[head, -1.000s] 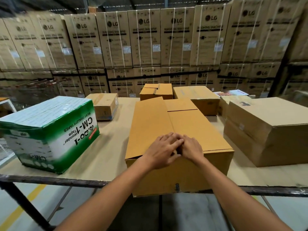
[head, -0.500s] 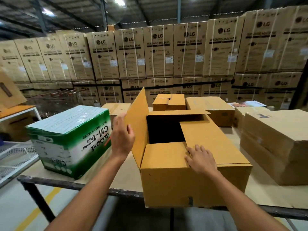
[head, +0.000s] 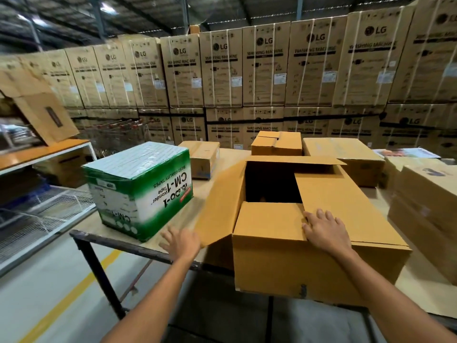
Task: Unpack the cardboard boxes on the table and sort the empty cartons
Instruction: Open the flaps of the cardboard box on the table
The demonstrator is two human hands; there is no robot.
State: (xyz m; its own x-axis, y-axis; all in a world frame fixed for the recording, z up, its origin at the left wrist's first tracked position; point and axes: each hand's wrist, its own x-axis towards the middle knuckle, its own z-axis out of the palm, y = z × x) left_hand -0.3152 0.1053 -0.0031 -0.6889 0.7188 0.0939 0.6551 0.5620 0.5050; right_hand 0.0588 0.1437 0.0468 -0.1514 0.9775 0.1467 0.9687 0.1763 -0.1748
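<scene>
Flatly, right hand [head: 324, 230] on flap edge [head: 303, 199]

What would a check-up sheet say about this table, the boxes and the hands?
Surface: table, tan top, dark metal rim.
Job's things: open carton at the near edge; left flap swung out, right flap lying flat, inside too dark to tell. Green tape box to its left; closed cartons behind and to the right.
Clutter: printed sheet at far right.
Hands: left hand open beside the left flap; right hand flat on the right flap.
Cables: nothing seen.
Surroundings: stacked LG washing machine cartons; shelf at left.
</scene>
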